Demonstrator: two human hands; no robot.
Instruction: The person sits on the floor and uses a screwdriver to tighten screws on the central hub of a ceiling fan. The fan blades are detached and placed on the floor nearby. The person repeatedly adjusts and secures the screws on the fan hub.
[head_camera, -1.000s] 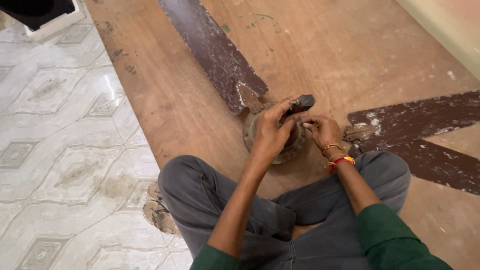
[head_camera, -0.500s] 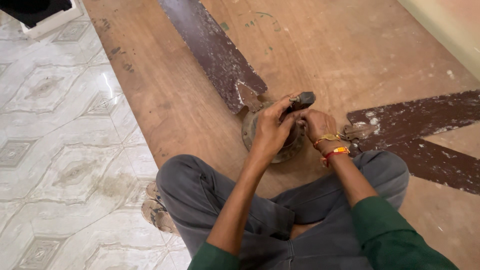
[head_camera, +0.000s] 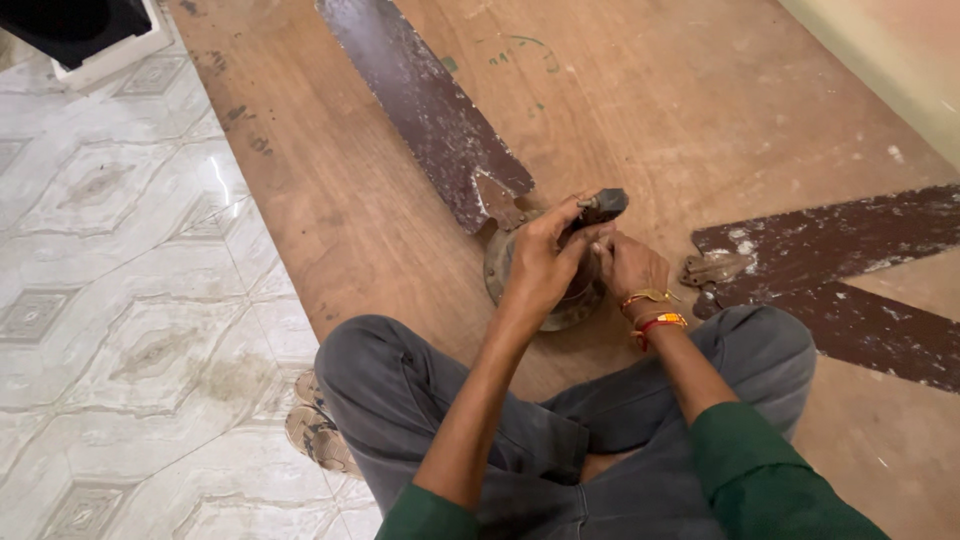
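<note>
Patterned floor tiles (head_camera: 120, 330) beside brown board (head_camera: 640, 110)

Soft, even indoor light, moderately bright. A white glare streak lies on the glossy floor tiles (head_camera: 215, 180) at left. Shadows are faint; focus is sharp throughout.

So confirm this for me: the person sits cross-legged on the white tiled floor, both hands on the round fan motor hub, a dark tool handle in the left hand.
One thing is off. The head view shows the person sitting on the brown wooden board, not the tiles. The rest holds: left hand and right hand are on the round fan motor hub, the left gripping the dark tool handle.
</note>
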